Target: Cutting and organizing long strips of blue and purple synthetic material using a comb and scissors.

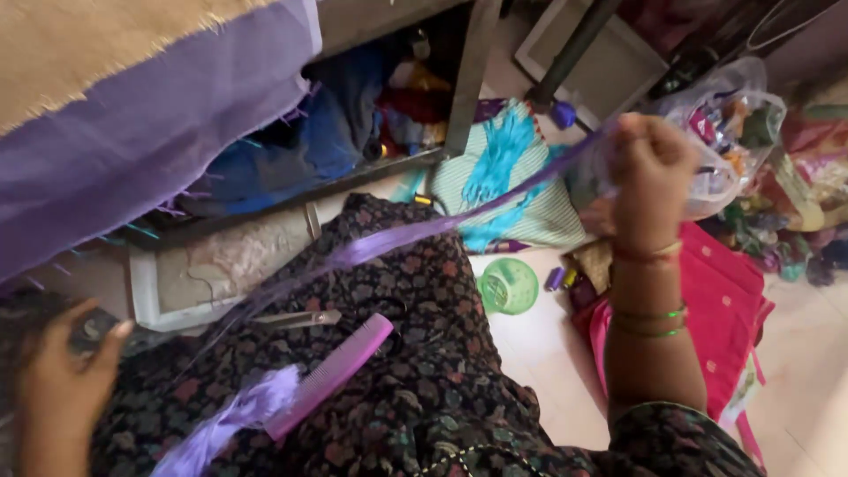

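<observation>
Purple threads (397, 238) stretching taut across my lap.
My right hand (649, 168) is gripping their far end; my left hand (62, 380) is pinching the near end, beside a pink comb (331, 375).

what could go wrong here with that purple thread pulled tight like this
The purple strand runs taut from the raised right hand across the lap, so it might snap or snag on the metal clip. The pink comb lies loose on the sloping lap beside the purple tuft and could slide to the floor.
</observation>
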